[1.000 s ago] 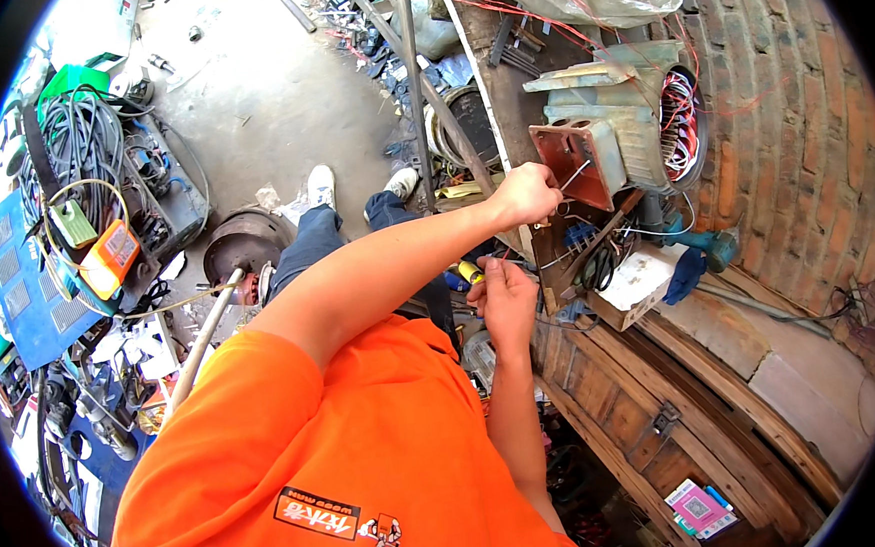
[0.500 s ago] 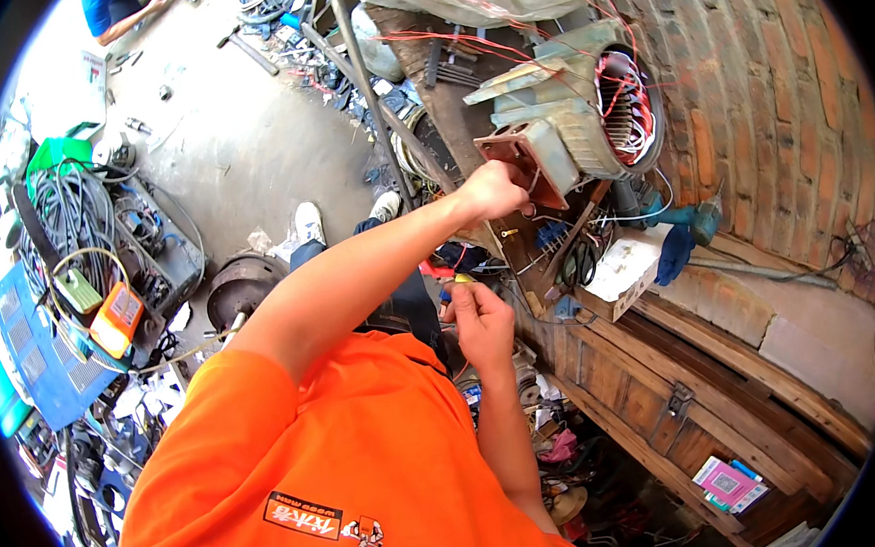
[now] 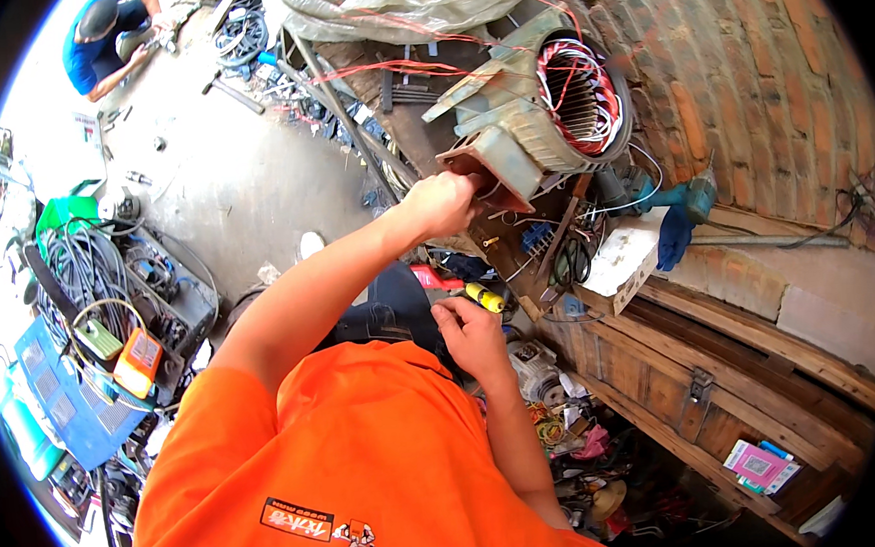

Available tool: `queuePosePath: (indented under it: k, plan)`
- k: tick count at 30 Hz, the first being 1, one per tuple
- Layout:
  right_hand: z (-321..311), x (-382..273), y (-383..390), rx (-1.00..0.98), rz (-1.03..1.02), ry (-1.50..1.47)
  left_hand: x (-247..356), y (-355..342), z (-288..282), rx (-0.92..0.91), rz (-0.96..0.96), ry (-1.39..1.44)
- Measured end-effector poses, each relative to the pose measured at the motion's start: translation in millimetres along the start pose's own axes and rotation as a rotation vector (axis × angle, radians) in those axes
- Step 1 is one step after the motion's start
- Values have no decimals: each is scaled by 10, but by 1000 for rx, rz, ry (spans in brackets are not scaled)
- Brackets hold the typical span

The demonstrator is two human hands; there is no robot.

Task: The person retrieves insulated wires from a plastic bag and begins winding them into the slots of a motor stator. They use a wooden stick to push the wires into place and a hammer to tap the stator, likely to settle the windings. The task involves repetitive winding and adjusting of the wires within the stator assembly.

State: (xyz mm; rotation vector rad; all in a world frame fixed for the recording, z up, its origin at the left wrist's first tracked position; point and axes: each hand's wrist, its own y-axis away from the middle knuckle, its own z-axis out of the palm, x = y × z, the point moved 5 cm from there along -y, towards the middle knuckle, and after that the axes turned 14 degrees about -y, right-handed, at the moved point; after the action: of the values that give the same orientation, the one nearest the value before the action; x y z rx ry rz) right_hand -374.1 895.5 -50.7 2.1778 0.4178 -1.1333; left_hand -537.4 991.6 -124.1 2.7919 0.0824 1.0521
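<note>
A large electric motor housing (image 3: pixel 498 119) lies on its side on the bench, with white and red windings (image 3: pixel 579 94) showing in its open end. My left hand (image 3: pixel 443 203) is closed, fingers curled into the mouth of the rust-red terminal box (image 3: pixel 492 175) on its side; what they hold is hidden. Lower down, my right hand (image 3: pixel 473 336) is curled closed in front of my body. A yellow and black tool (image 3: pixel 484 296) shows just past its knuckles; whether the fingers grip it, I cannot tell. A red object (image 3: pixel 436 278) lies just beyond that hand.
A white box (image 3: pixel 629 254) and a teal power drill (image 3: pixel 691 198) stand right of the motor, before a brick wall (image 3: pixel 747 84). Below is a wooden chest (image 3: pixel 665 390). Cables and an orange device (image 3: pixel 138 362) crowd the left. Another person (image 3: pixel 103 43) crouches far left.
My view has shifted, bringing more of the other person in. My left hand stays at the terminal box. My right hand has dropped slightly, and more of the yellow tool shows.
</note>
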Motion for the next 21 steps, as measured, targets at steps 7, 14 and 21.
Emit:
queuePosePath:
  k: [7,14,21]
  plan:
    - [-115,-8,-16,19,-37,-33,151,139,32,36,-30,62]
    - [-695,195,-63,82,-2,-88,221,196,-41,104,-30,24]
    - [-2174,904,-408,711,-17,-212,137,438,-248,65,-155,5]
